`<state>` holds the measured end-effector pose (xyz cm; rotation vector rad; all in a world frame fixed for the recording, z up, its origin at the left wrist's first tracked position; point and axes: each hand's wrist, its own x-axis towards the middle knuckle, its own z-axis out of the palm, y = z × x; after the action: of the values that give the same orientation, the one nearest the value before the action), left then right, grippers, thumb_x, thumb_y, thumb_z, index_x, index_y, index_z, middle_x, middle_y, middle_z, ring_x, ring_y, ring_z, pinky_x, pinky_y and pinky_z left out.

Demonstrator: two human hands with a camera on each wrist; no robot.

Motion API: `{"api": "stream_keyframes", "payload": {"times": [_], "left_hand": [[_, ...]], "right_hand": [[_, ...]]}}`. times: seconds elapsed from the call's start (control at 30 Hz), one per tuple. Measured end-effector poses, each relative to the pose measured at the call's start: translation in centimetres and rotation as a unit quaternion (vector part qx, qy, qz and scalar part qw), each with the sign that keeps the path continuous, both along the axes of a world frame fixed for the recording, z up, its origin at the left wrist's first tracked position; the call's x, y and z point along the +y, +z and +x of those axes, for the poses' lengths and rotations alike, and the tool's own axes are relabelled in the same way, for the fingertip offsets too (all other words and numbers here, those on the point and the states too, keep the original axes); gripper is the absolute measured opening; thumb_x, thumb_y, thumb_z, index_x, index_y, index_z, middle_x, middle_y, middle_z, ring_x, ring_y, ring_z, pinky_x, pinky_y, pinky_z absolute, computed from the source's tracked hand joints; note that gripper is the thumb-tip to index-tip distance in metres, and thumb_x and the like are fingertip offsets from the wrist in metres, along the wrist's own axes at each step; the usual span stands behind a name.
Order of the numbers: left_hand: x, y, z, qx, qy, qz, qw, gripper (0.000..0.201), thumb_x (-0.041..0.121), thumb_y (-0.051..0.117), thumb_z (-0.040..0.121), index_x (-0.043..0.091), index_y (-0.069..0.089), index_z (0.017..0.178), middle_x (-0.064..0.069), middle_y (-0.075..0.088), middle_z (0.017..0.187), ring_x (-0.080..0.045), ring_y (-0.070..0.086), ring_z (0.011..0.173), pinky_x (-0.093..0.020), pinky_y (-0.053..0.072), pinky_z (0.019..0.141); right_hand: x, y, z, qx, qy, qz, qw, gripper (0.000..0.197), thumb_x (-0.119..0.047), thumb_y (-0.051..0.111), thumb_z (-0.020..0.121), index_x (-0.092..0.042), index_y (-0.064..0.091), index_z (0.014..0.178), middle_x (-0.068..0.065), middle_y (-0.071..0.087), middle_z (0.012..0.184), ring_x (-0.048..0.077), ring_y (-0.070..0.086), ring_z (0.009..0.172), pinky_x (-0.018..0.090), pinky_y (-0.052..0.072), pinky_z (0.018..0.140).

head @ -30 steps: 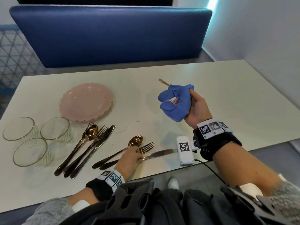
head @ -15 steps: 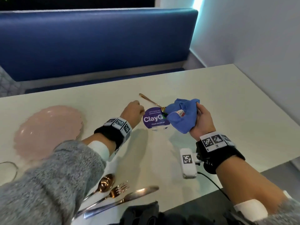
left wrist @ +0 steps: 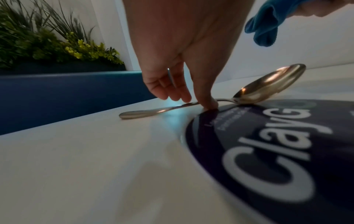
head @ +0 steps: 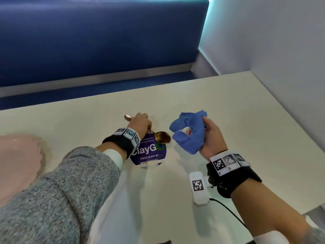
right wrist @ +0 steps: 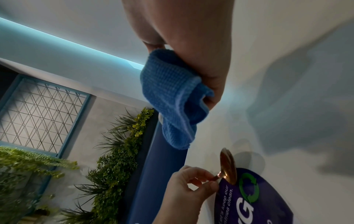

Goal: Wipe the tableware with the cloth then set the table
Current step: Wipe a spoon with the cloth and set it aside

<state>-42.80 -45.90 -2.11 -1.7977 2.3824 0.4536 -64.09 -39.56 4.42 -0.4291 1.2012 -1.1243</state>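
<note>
A round purple sticker (head: 149,154) on the table (head: 246,120) carries the only readable wording. Its large white letters read "ClayG", with a green ring of recycling arrows (right wrist: 249,188) standing as the final "O" (the left hand (head: 139,124) covers the first letter's edge in the head view). Above that word, small white lines read "keep our" and "clean", the starts hidden; the right wrist view gives "Let's keep our". Below the big word stands "Clean as you go". The cloth (head: 190,132), right of the sticker, bears a small white and red tag (head: 187,130), too small to read.
</note>
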Motion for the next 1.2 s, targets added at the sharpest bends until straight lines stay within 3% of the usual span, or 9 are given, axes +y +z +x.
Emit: {"api": "stream_keyframes", "payload": {"times": [0.1,0.2,0.3,0.43,0.5,0.6,0.73,1.0,1.2], "left_hand": [[0.2,0.9,0.9,0.018,0.038,0.045,0.998,0.019,0.020,0.059,0.089,0.012,0.068,0.104,-0.007,0.059,0.111,-0.026,0.052,0.107,-0.033,0.038,0.089],[2.1,2.9,2.1,0.178,0.165,0.044,0.969,0.013,0.016,0.055,0.092,0.008,0.062,0.099,-0.009,0.066,0.091,-0.023,0.060,0.081,-0.029,0.046,0.075],[5.5,5.4,2.3,0.373,0.274,0.015,0.886,0.007,0.015,0.054,0.093,0.009,0.056,0.089,-0.005,0.060,0.067,-0.015,0.050,0.050,-0.020,0.041,0.047],[11.1,7.4,0.9,0.547,0.337,0.053,0.764,0.021,0.006,0.052,0.092,0.010,0.049,0.072,-0.005,0.052,0.053,-0.004,0.040,0.033,-0.012,0.029,0.036],[14.0,8.0,1.0,0.585,0.350,0.070,0.728,0.028,-0.002,0.047,0.091,0.010,0.043,0.066,0.004,0.044,0.041,-0.004,0.032,0.029,-0.010,0.024,0.035],[17.8,8.3,3.2,0.578,0.335,0.089,0.739,0.025,-0.006,0.041,0.089,0.009,0.042,0.069,0.002,0.042,0.040,-0.010,0.028,0.032,-0.013,0.022,0.037],[22.3,9.1,7.5,0.522,0.309,0.096,0.789,0.026,-0.003,0.041,0.090,0.013,0.044,0.069,-0.008,0.048,0.053,-0.005,0.032,0.030,-0.014,0.024,0.035],[30.2,10.6,14.6,0.503,0.291,0.124,0.804,0.013,0.009,0.042,0.097,0.014,0.053,0.092,-0.004,0.052,0.062,-0.010,0.035,0.039,-0.018,0.027,0.038],[34.1,10.5,15.7,0.587,0.319,0.145,0.730,0.026,0.017,0.033,0.102,0.018,0.059,0.100,0.009,0.033,0.051,-0.004,0.024,0.038,-0.013,0.021,0.035]], "right_hand": [[-0.5,-0.1,1.1,0.032,0.043,-0.032,0.998,0.043,-0.036,0.047,0.074,-0.003,0.044,0.102,0.019,0.043,0.090,0.033,0.042,0.086,0.044,0.041,0.080],[-0.8,-1.0,1.2,0.025,0.009,-0.012,1.000,0.027,-0.039,0.046,0.087,-0.014,0.045,0.098,0.005,0.049,0.089,0.023,0.046,0.082,0.041,0.041,0.080],[-0.5,-1.7,2.2,0.007,0.005,0.002,1.000,0.028,-0.035,0.047,0.094,-0.012,0.052,0.111,0.008,0.057,0.103,0.021,0.057,0.086,0.036,0.047,0.082],[2.4,-0.6,8.2,0.015,0.110,-0.071,0.991,0.042,-0.036,0.043,0.097,-0.015,0.043,0.134,0.006,0.057,0.126,0.026,0.059,0.109,0.046,0.048,0.094],[4.2,-0.1,11.1,0.079,0.153,-0.093,0.981,0.045,-0.035,0.047,0.096,-0.022,0.037,0.138,0.001,0.055,0.130,0.025,0.056,0.118,0.048,0.046,0.099],[6.3,0.7,13.7,0.196,0.172,-0.125,0.957,0.050,-0.020,0.062,0.088,-0.013,0.040,0.132,0.011,0.056,0.124,0.030,0.058,0.111,0.050,0.049,0.095],[9.1,1.4,16.8,0.326,0.206,-0.162,0.908,0.040,-0.008,0.063,0.086,-0.001,0.044,0.121,0.016,0.055,0.108,0.029,0.056,0.097,0.038,0.049,0.085],[14.4,3.7,22.4,0.393,0.193,-0.254,0.862,0.032,-0.012,0.060,0.088,-0.001,0.049,0.116,0.007,0.056,0.100,0.020,0.053,0.091,0.031,0.045,0.084],[15.1,3.4,22.5,0.273,0.026,-0.227,0.934,0.024,-0.015,0.057,0.091,-0.008,0.049,0.113,0.012,0.060,0.107,0.026,0.058,0.098,0.044,0.049,0.090]]}}
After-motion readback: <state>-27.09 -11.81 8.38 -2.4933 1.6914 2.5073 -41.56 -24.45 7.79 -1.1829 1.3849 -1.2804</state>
